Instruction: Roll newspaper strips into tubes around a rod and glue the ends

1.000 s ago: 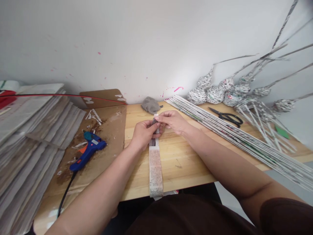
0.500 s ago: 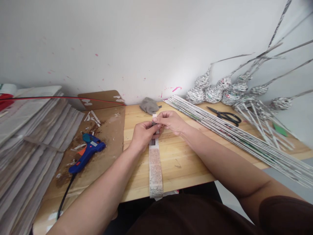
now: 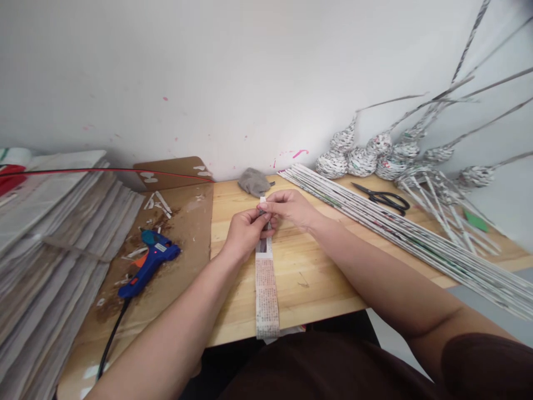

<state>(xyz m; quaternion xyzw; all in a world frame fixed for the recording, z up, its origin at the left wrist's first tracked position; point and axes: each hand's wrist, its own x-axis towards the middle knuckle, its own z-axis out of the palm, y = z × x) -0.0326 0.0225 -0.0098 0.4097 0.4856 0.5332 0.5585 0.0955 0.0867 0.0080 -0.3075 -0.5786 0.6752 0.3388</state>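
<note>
A long printed newspaper strip (image 3: 267, 294) lies on the wooden table and runs from my hands down over the front edge. My left hand (image 3: 246, 230) pinches the strip near its far end, thumb and fingers together. Touching it from the right, my right hand (image 3: 289, 208) also closes its thumb and fingers on the strip. A short pale tip of the paper sticks out beyond the fingertips. How the paper is folded between the fingers is hidden. Just behind the hands sits a crumpled grey cloth (image 3: 253, 181).
Left are a blue glue gun (image 3: 150, 261) on stained cardboard (image 3: 195, 222) and a tall stack of paper strips (image 3: 54, 266). Right are long paper rods (image 3: 391, 233), black scissors (image 3: 385, 199), woven paper gourd shapes (image 3: 333, 163) and a green piece (image 3: 475, 220).
The strip's lower part is slightly further right and down in view. Both hands keep their pinch, with only a small shift.
</note>
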